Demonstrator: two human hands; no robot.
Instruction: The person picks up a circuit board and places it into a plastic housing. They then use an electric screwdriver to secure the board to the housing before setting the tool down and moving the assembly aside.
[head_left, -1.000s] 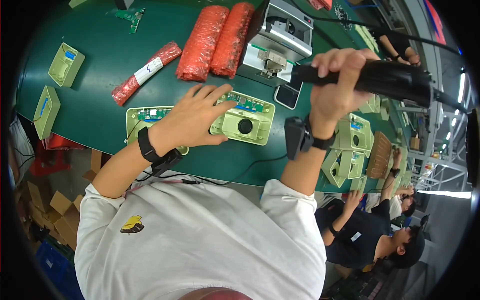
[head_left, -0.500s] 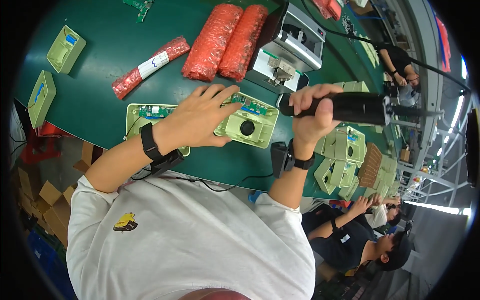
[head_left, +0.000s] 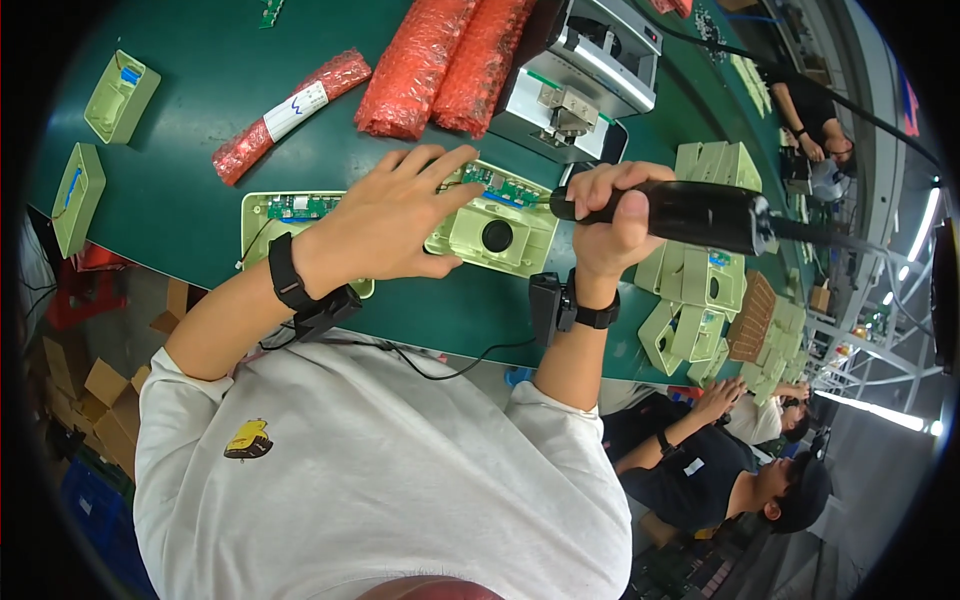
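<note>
**Green housings on a green surface**

Your surface [head_left: 200, 200] is dark green. The plastic housing [head_left: 495, 235] under your left hand [head_left: 385, 225] is pale green with a black round hole. Your right hand [head_left: 615, 215] grips a black electric screwdriver [head_left: 690, 212]. The bubble-wrap rolls [head_left: 445, 60] are red; one smaller roll [head_left: 290, 112] carries a white label. Your wristbands are black.

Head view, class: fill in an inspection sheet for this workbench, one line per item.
Surface: dark green bench top.
Job's things: pale green plastic housing with circuit board; black electric screwdriver.
Clutter: red bubble-wrap bundles; stacked pale green housings; grey metal fixture.
Grippers: left hand flat on the housing; right hand gripping the screwdriver.
Cables: thin black cable at bench edge.
Surroundings: seated co-worker; cardboard boxes.
</note>
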